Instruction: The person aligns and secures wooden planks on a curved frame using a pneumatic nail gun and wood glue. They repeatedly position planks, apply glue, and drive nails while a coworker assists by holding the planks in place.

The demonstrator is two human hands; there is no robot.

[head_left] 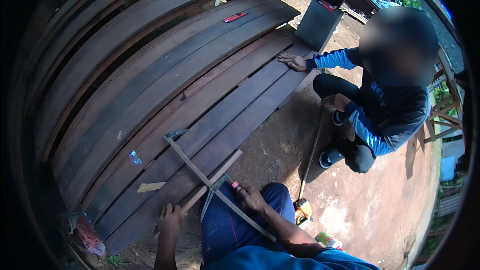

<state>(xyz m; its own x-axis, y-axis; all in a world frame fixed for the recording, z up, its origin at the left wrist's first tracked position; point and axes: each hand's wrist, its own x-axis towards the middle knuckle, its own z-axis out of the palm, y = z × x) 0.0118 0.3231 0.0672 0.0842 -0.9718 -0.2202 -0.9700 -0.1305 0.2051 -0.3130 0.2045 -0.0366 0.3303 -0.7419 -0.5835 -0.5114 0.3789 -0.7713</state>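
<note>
A long metal bar clamp (191, 164) lies across the dark wooden planks (220, 125), one jaw on a far board and the other at the near edge. Its bar runs back over my lap. A narrow wooden strip (227, 166) sits along the near plank's edge, beside the clamp's near jaw. My right hand (254, 200) is closed around the clamp's screw handle, whose pinkish end (235, 185) shows past the fingers. Curled over the lower end of the strip, at the plank edge, is my left hand (171, 220); its thumb is hidden.
Opposite right, a crouching person (385, 105) rests one hand (293, 62) on the planks. A grey block (320, 22) stands at the far end. Red tool (236, 17), wood scrap (151, 187) and clear plastic (135, 157) lie on boards. An orange power tool (303, 212) and can (329, 241) are right.
</note>
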